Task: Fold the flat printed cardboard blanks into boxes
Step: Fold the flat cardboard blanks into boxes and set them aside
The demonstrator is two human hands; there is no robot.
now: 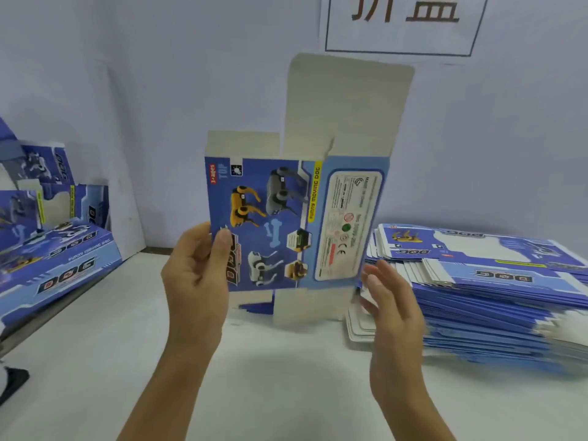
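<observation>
The toy-dog box blank [286, 218] is held upright above the white table [254, 377], left of the stack of flat blanks [493, 281]; the left hand [194, 272] pinches its left edge, thumb on the printed face; the right hand [394, 316] is beside its lower right corner with fingers straight and apart, holding nothing; the card looks light, thin and rather stiff, so I judge it should be held at the edges near the creases; folded boxes [54, 249] lie far left of the blank.

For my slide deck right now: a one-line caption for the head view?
Left hand pinches an upright blue printed cardboard blank; open right hand reaches its edge beside the stack of flat blanks.
</observation>
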